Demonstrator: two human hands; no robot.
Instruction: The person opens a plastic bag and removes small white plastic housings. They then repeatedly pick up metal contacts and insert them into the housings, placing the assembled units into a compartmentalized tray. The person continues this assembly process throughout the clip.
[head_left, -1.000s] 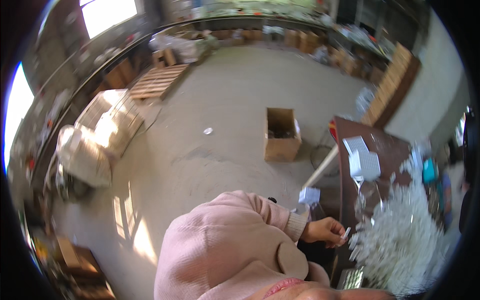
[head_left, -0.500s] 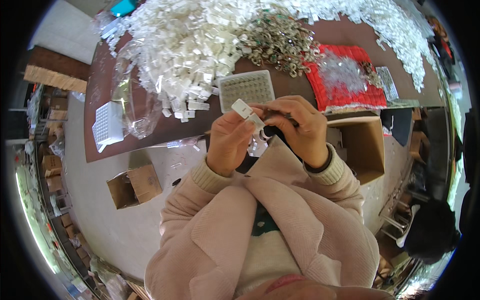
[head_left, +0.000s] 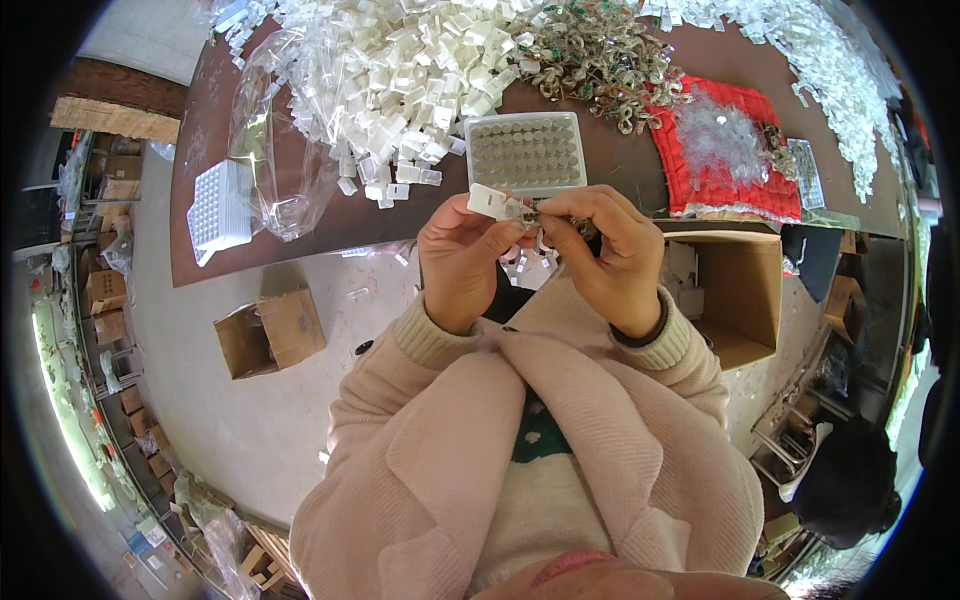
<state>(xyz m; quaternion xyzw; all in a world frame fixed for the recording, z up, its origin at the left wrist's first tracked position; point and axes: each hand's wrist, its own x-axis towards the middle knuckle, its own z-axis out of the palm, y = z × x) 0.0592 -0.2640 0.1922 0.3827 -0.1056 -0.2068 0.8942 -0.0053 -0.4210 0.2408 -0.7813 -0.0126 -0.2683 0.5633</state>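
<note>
Between thumb and fingers of my left hand (head_left: 455, 265) is a small white plastic case (head_left: 487, 201), its lid swung open. My right hand (head_left: 612, 255) pinches a small metallic part (head_left: 531, 214) right against the inner end of the case. Fingertips hide most of that part, so its exact kind is unclear. Just beyond both hands stands a clear plastic tray (head_left: 577, 150) with rows of round grey pieces in it. Farther back lies a big heap of white plastic cases (head_left: 430, 75), and beside it a tangled pile of small metallic parts (head_left: 600, 60).
A red quilted cloth (head_left: 680, 185) at the table's right bears clear plastic bits (head_left: 725, 140). At the left are a white gridded block (head_left: 220, 205) and a clear bag (head_left: 290, 215). Cardboard boxes stand below the edge, one left (head_left: 295, 325), one right (head_left: 745, 290).
The open case has turned flatter in my left hand. My right fingers have come closer to it, and the metallic part now shows at its end. The whole view has shifted slightly.
</note>
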